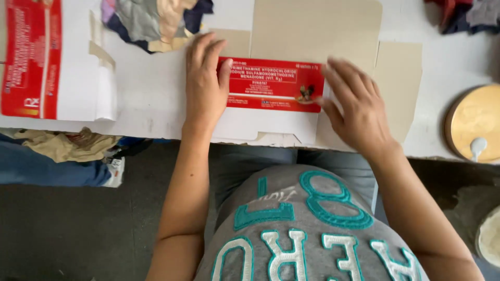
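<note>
The flattened red-and-white carton [273, 86] lies between 2 flat, open hands: left hand [204, 83] presses its left end, right hand [354, 106] its right.

- White table [156, 99], edge toward the person
- Flattened carton blank [312, 31], red panel, lying at the middle
- Second flat red-and-white carton [31, 57] at left
- Fabric scraps [151, 21] at the far edge
- Round yellowish disc [476, 119] at right

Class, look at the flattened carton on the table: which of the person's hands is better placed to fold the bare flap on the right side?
Probably the right hand: its fingers already rest beside that cardboard flap, while the left hand lies flat on the carton's opposite end.
</note>
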